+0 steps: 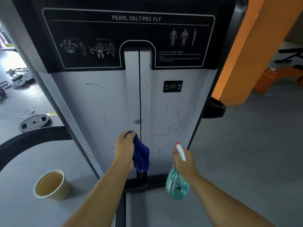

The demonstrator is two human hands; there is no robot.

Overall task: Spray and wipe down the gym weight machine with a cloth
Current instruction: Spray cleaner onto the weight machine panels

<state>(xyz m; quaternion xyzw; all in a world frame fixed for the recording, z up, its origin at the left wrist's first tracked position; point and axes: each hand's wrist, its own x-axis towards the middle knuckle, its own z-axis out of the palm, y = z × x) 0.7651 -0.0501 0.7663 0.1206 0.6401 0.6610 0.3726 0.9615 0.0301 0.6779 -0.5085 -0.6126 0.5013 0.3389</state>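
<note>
The weight machine's grey shroud panel (101,102) fills the middle of the view, marked with thin dark scuff lines. A black instruction label reading "PEARL DELT/PEC FLY" sits at its top. My left hand (123,149) grips a bunched blue cloth (141,154) against the lower panel, beside the central vertical slot. My right hand (184,163) holds a clear green spray bottle (177,185) by its neck, its white head and red nozzle tip pointing up toward the panel.
A tan paper cup (50,185) stands on the grey floor at lower left. Weight plates (33,122) lie on the floor to the left. A small black display (172,86) is set in the panel. An orange pillar (249,51) rises at right.
</note>
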